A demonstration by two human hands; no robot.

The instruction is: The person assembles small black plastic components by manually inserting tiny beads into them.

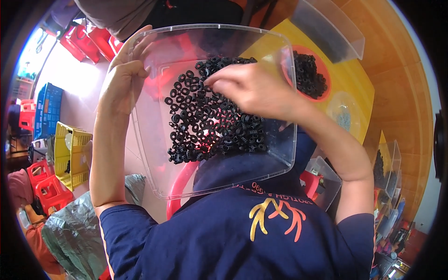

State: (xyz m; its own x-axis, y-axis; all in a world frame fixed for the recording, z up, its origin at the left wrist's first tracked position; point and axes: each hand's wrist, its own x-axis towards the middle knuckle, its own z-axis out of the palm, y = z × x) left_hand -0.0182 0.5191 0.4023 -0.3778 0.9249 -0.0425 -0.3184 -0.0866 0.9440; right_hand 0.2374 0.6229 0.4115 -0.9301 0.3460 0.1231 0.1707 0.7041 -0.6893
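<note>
A large clear plastic box (154, 169) is tilted above my lap, with many small black ring-shaped plastic parts (193, 109) spread over its bottom. My left hand (125, 77) grips the box's left wall near the far corner, thumb inside and fingers outside. Over the parts, inside the box, is my right hand (254, 88), slightly blurred. Its fingers are bent together at the far-middle part of the pile. Whatever sits between those fingertips is hidden.
Right of the box, a yellow table (364, 95) carries a red bowl (329, 77) of black parts, a clear dish (344, 109) and a clear bin (326, 28). Red stools (49, 186), a yellow crate (72, 151) and a blue crate (48, 109) stand at left. Another person's leg (114, 16) is beyond.
</note>
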